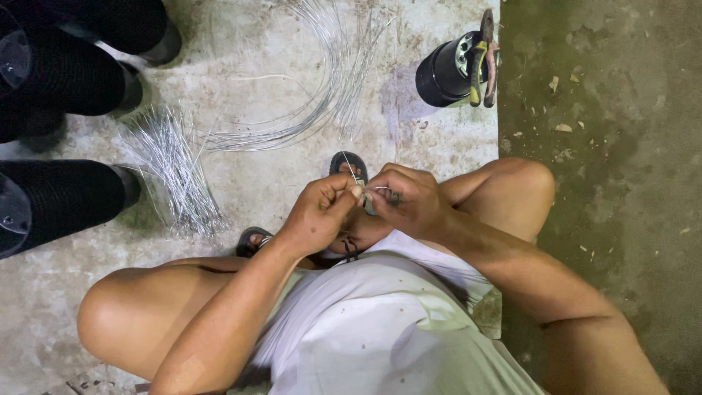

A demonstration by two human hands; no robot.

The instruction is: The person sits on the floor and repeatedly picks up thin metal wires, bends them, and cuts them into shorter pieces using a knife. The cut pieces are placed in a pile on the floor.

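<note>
I am squatting, looking down between my knees. My left hand (316, 212) and my right hand (404, 199) meet in front of me, both pinching a thin silver wire (353, 174) that sticks up between the fingertips. The right hand also seems to grip a small dark piece at the wire's end, mostly hidden by the fingers. Under the hands my sandalled feet (349, 164) rest on the concrete floor.
A bundle of short cut wires (172, 172) lies on the floor at the left. Long curved wires (322, 88) arc across the top. A black cylinder (446, 72) with pliers (485, 58) resting on it stands upper right. Black ribbed cylinders (62, 197) lie at the left edge.
</note>
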